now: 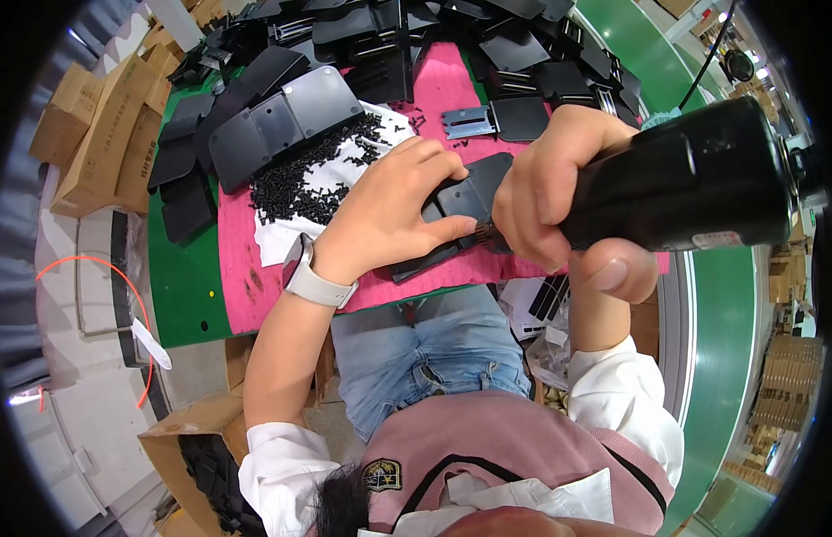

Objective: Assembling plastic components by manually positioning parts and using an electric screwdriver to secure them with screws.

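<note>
My right hand (559, 183) is wrapped round a thick black electric screwdriver (693, 179), tilted with its tip toward the left. The tip reaches a flat black plastic part (477, 186) on the pink mat (246, 286). My left hand (393, 206), with a pale watch strap at the wrist, grips that part; its fingers lie across the far side and the thumb rests close to the tip. Whether a screw sits at the tip I cannot make out. Beside my left hand, many small black screws (295, 188) are heaped on a white cloth (274, 249).
Black plastic plates (286, 112) stand left of the screws, with more piled along the far edge. A part with a metal bracket (469, 122) lies beyond my hands. A green conveyor (725, 358) runs on the right. An open carton (179, 438) of black parts sits lower left.
</note>
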